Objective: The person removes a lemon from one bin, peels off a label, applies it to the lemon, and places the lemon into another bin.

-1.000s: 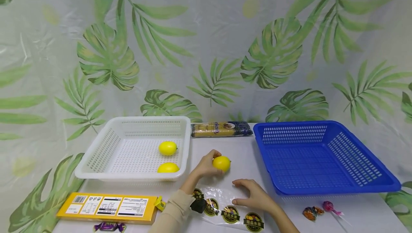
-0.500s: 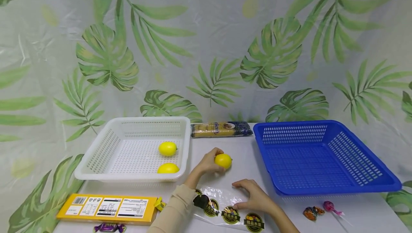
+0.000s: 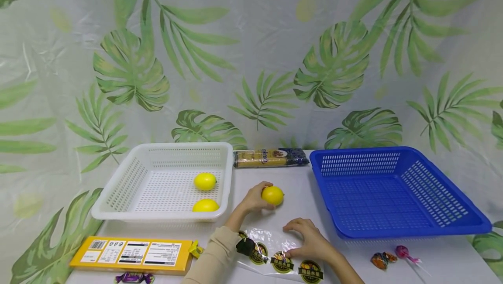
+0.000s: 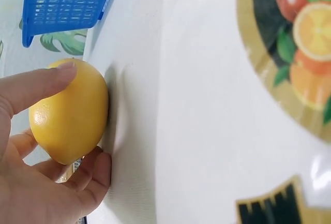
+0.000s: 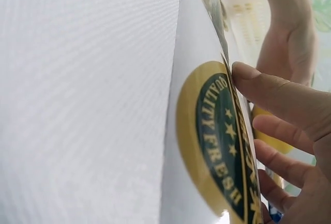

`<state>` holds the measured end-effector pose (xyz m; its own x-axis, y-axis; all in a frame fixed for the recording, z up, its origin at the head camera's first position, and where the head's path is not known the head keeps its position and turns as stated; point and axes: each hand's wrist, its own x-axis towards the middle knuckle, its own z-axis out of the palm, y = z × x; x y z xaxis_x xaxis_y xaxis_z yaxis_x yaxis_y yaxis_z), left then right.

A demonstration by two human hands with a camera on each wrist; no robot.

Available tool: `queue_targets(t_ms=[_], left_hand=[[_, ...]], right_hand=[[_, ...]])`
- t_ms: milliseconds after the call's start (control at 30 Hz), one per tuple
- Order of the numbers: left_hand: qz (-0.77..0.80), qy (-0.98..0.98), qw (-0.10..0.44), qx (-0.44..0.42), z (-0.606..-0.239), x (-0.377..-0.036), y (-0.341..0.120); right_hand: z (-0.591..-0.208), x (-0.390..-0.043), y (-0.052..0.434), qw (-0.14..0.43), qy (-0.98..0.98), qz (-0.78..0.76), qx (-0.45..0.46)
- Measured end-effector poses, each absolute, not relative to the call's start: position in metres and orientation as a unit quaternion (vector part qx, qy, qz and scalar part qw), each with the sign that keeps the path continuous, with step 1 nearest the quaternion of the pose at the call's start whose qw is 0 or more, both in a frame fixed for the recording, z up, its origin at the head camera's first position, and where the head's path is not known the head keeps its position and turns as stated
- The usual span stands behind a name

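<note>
The left hand (image 3: pixel 251 201) makes the grip — fingers and thumb curled round a lemon (image 3: pixel 273 195), index finger over its top, thumb under, in the left wrist view (image 4: pixel 70 111). The lemon sits at the hand's right side, just above the table (image 3: pixel 298 188), long axis roughly level and running left to right. To the grip's left, close by, stands the white basket (image 3: pixel 118 196) with two lemons (image 3: pixel 204 181) in it; the blue basket (image 3: pixel 432 227) lies farther off on the other side. Near the grip, toward the person, the right hand (image 3: pixel 310 240) rests with spread fingertips pressing a clear printed bag (image 3: pixel 275 253) flat — holding nothing.
</note>
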<state>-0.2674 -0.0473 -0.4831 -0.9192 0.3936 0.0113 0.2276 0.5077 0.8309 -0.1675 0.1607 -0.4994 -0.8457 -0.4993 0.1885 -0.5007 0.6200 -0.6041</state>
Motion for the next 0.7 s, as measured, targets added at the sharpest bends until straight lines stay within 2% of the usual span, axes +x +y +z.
queue_targets(t_ms=[700], left_hand=[[0.483, 0.851, 0.098, 0.180, -0.4865, -0.2654, -0.0516]], right_hand=[[-0.5006, -0.1679, 0.1590, -0.014, -0.904, 0.331, 0.270]])
